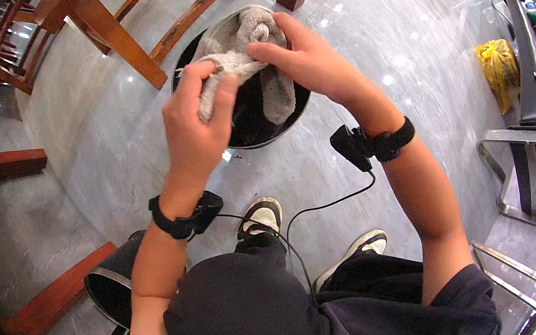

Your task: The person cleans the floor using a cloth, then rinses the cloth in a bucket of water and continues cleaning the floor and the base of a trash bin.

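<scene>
Both hands are over a round black bucket or basin [263, 134] on the floor, at the upper middle of the head view. A greyish-white knitted cloth or mop head [237, 61] is bunched between them, with one flap hanging down against the dark inside. My left hand [200, 105] grips the cloth's left end between thumb and fingers. The thumb of my right hand [301, 60] lies on the cloth's upper right part, while its fingers go behind and are partly hidden. A black wrist device with a cable is strapped to each arm.
Wooden furniture legs [119, 39] stand behind the bucket at upper left. A black bin [110, 287] is beside my left forearm. At right are a black chair with metal armrests [525, 136] and a yellow plastic bag [498, 71]. My shoes [260, 220] are below the bucket.
</scene>
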A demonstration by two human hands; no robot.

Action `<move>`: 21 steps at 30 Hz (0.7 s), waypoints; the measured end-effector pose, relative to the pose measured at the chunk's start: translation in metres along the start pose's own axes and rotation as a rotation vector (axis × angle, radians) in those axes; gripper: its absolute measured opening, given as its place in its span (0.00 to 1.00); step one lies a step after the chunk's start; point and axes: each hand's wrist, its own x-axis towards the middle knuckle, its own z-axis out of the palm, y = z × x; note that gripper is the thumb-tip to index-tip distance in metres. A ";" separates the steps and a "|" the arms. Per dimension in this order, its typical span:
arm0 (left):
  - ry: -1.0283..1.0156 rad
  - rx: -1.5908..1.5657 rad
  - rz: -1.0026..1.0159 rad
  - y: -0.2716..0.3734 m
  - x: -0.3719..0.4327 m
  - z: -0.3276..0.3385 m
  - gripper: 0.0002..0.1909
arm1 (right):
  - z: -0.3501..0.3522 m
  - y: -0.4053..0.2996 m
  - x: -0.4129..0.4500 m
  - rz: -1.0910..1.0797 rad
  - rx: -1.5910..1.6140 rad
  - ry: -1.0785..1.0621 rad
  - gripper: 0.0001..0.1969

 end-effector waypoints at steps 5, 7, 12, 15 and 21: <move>0.042 -0.141 -0.146 0.009 0.035 -0.014 0.10 | -0.003 0.002 -0.009 -0.116 -0.356 0.090 0.32; -0.020 -0.348 -0.228 0.010 0.050 -0.013 0.12 | -0.007 -0.003 -0.006 -0.295 -0.401 0.112 0.32; -0.306 -0.262 -0.153 -0.002 0.064 -0.010 0.19 | 0.002 -0.031 -0.003 -0.355 -0.352 -0.008 0.21; -0.283 -0.416 -0.156 -0.011 0.070 -0.023 0.19 | 0.000 -0.026 0.003 -0.334 -0.379 0.071 0.12; -0.183 -0.179 0.087 -0.040 0.073 -0.018 0.18 | -0.006 -0.016 0.008 -0.247 -0.109 -0.021 0.12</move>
